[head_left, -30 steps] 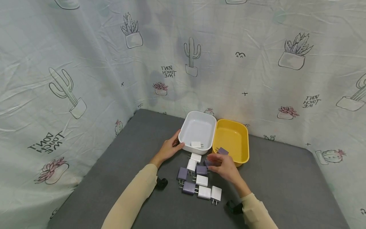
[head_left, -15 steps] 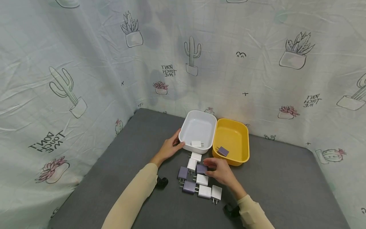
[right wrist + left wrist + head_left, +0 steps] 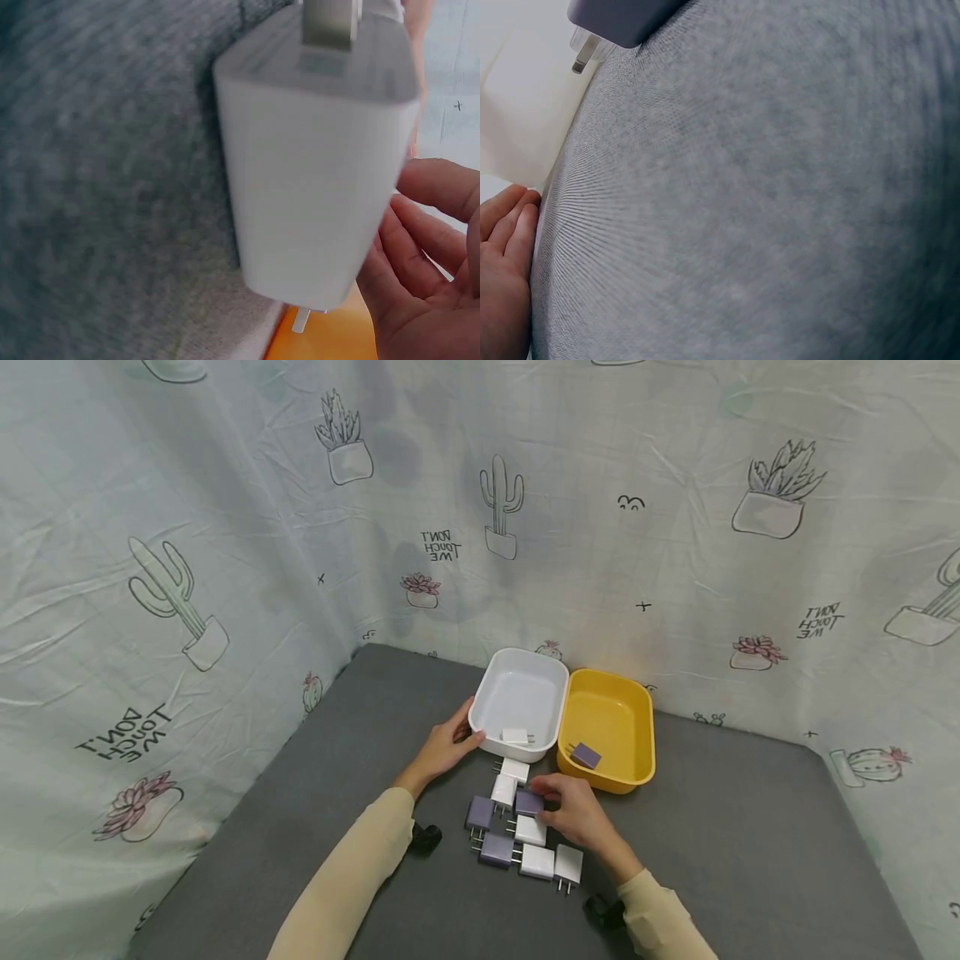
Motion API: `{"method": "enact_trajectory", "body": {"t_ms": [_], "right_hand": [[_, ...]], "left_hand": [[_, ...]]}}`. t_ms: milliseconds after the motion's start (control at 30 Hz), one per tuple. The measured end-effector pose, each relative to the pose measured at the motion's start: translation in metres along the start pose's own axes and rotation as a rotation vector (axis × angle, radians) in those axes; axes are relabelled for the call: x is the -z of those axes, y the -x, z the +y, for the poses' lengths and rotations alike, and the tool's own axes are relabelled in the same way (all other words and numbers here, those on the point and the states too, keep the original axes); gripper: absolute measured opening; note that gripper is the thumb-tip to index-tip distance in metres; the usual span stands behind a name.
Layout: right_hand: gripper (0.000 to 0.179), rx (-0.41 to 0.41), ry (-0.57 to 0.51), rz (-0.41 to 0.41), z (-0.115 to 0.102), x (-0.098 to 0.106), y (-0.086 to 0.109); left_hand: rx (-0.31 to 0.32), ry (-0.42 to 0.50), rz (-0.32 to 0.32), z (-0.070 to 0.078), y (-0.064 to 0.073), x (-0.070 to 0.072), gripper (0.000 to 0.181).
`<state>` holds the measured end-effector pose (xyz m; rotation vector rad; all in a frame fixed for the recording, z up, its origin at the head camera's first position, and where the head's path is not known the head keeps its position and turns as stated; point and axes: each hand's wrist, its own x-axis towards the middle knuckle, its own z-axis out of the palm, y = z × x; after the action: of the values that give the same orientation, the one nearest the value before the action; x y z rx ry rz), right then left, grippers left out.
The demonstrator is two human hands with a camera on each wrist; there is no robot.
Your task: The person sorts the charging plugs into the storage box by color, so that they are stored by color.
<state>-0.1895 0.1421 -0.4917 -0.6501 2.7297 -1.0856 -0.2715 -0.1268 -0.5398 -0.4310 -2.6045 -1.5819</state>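
My left hand [image 3: 442,747] rests against the near left corner of the white box [image 3: 487,681], its fingers fairly straight in the left wrist view. One white plug charger [image 3: 515,737] lies inside that box. My right hand [image 3: 577,810] pinches at a purple plug charger [image 3: 528,803] on the table, fingers bent around its right side; part of the grip is hidden. A purple charger [image 3: 585,756] lies in the yellow box [image 3: 645,735]. In the right wrist view a white charger [image 3: 315,180] fills the foreground, in front of the right hand [image 3: 427,262].
Several white and purple chargers lie close together, such as a white one [image 3: 537,862] and a purple one [image 3: 480,812], on the grey tabletop [image 3: 360,893]. The two boxes stand side by side near the printed curtain [image 3: 600,568].
My right hand has moved slightly down and left, away from the yellow box, and closed in on the purple charger. My left hand has stayed at the white box.
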Motion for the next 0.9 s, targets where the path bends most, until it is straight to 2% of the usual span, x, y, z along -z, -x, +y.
{"method": "enact_trajectory", "body": {"t_ms": [300,500,667,900], "right_hand": [[0.039,0.076,0.189,0.016,-0.003,-0.002,0.001],[0.04,0.12,0.323,-0.014,-0.007,-0.001,-0.001],[0.04,0.144,0.375,-0.046,-0.009,-0.001,-0.004],[0.042,0.163,0.393,-0.065,-0.012,-0.001,-0.007]], "left_hand": [[0.013,0.0,0.003,0.002,0.001,0.0,0.078],[0.008,0.0,0.006,0.003,0.001,0.001,0.078],[0.005,0.004,0.004,0.003,0.001,0.001,0.078],[0.01,0.004,0.004,0.001,0.002,0.0,0.078]]}}
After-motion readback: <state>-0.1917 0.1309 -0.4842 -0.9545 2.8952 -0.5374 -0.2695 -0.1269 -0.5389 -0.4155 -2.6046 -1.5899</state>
